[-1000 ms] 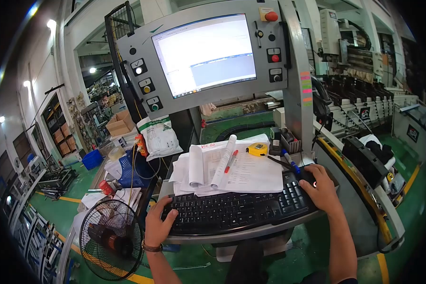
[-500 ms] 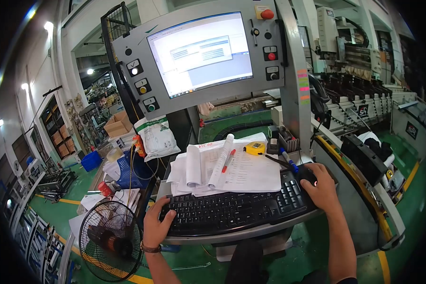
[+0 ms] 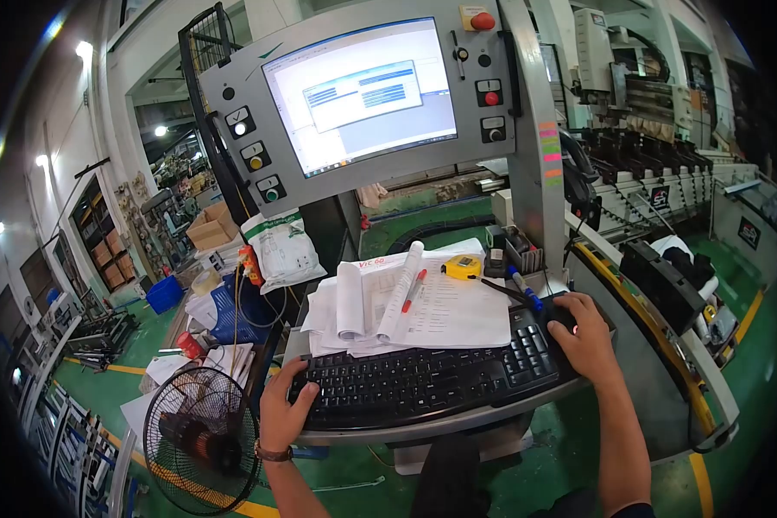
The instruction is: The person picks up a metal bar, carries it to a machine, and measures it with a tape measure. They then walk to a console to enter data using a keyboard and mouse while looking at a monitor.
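Observation:
My left hand (image 3: 283, 404) rests at the left end of a black keyboard (image 3: 406, 388), thumb spread away from the fingers and nothing held. Over a black computer mouse (image 3: 559, 316), at the keyboard's right end, my right hand (image 3: 585, 338) is curled, with a small red glow by the fingers. Stacked papers (image 3: 457, 319), some curled up, cover the back of the keyboard shelf. A red pen (image 3: 414, 291) and a yellow tape measure (image 3: 463, 267) lie on them. Above, a monitor (image 3: 363, 95) in a grey control panel displays a window with blue rows.
A wire-cage fan (image 3: 200, 440) stands at lower left, close to my left forearm. A white bag (image 3: 282, 250) hangs left of the papers. A blue marker (image 3: 527, 289) lies near the mouse. Red emergency button (image 3: 483, 22) tops the panel; machinery (image 3: 656, 173) fills the right.
The whole view has shifted slightly. Both hands keep their places, on the keyboard's left end and on the mouse.

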`<state>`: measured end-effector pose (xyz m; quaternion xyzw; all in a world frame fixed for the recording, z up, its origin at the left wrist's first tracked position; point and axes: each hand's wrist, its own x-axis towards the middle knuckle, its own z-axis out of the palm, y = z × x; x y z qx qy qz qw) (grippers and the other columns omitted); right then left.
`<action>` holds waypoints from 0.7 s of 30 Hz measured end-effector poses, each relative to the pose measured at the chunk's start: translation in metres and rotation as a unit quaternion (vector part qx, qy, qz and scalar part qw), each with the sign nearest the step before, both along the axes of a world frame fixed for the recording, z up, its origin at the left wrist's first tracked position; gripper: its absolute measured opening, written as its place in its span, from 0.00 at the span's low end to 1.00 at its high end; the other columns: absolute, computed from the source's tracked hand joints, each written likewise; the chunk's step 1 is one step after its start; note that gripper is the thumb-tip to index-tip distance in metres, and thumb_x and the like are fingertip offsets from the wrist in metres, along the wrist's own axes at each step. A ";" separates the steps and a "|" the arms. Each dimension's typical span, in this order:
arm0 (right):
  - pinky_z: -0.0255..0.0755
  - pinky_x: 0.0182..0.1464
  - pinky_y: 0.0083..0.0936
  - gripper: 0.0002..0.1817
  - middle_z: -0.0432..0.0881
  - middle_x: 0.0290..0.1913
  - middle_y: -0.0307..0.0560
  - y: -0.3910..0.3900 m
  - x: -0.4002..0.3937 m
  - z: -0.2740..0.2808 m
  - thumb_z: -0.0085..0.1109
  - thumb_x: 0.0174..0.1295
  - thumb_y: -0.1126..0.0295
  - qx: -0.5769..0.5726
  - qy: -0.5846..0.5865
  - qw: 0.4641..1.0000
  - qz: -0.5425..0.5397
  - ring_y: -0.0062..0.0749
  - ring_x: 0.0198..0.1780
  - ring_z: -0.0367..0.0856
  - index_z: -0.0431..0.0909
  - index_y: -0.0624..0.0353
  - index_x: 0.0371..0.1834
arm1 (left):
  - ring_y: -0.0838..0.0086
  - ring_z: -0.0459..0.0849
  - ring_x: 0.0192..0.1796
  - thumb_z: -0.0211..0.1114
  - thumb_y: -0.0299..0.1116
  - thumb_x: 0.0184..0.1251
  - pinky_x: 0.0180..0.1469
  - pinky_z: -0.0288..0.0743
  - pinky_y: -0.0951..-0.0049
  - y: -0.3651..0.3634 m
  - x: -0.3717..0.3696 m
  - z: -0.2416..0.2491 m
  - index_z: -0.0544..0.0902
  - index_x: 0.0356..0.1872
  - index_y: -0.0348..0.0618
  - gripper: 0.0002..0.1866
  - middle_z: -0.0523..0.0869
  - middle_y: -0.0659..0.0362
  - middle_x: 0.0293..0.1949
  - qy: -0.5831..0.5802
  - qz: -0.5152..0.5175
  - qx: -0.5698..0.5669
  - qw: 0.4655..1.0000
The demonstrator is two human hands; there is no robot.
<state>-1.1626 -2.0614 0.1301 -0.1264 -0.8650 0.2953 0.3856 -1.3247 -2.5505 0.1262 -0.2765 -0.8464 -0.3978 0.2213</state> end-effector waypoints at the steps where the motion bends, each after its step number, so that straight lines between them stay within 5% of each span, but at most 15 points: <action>1: 0.80 0.65 0.44 0.23 0.83 0.69 0.53 0.000 0.000 0.000 0.72 0.68 0.64 0.000 0.000 1.000 -0.001 0.58 0.65 0.86 0.84 0.59 0.65 | 0.46 0.87 0.69 0.75 0.44 0.75 0.73 0.77 0.53 0.000 0.000 0.000 0.86 0.66 0.38 0.26 0.88 0.43 0.69 0.000 0.001 -0.001 1.000; 15: 0.81 0.61 0.39 0.22 0.84 0.69 0.52 -0.004 0.003 0.004 0.71 0.67 0.64 -0.045 -0.012 0.999 -0.008 0.51 0.67 0.86 0.87 0.58 0.64 | 0.47 0.87 0.70 0.75 0.43 0.75 0.74 0.77 0.54 0.001 0.001 0.000 0.86 0.66 0.37 0.26 0.88 0.43 0.69 -0.009 0.003 0.003 1.000; 21: 0.81 0.64 0.41 0.23 0.83 0.67 0.54 0.005 -0.003 -0.007 0.73 0.68 0.63 0.023 0.026 0.999 -0.001 0.55 0.64 0.87 0.85 0.60 0.63 | 0.52 0.86 0.71 0.75 0.39 0.75 0.76 0.74 0.56 -0.002 -0.002 -0.003 0.86 0.67 0.35 0.25 0.89 0.45 0.69 -0.021 -0.006 0.015 1.000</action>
